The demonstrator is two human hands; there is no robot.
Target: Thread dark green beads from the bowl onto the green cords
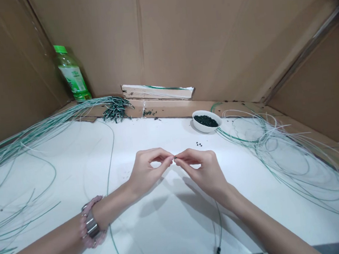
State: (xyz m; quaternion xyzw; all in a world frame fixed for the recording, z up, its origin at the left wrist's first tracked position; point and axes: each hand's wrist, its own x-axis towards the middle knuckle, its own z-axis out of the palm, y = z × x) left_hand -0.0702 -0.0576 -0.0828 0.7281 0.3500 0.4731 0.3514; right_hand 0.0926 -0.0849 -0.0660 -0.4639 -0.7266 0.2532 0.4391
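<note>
My left hand [151, 168] and my right hand [205, 170] meet tip to tip above the white tabletop [173, 230], each in a thumb-and-finger pinch. A tiny dark bead [175, 157] shows between the fingertips, right at my right hand's pinch. What my left fingertips grip is too small to make out. Below my right wrist hangs a thin green cord [219, 218], with a cluster of dark beads [218, 252] near the table's front edge. Several loose beads [199, 144] lie just beyond my right hand, before a white bowl [205, 128] filled with dark beads.
Long green and white cords [46, 129] spread over the left side, ending in a dark beaded bunch [116, 109]. Looped cords [267, 145] cover the right. A green-capped bottle [73, 78] stands in the back left corner. Cardboard walls [197, 40] enclose the table.
</note>
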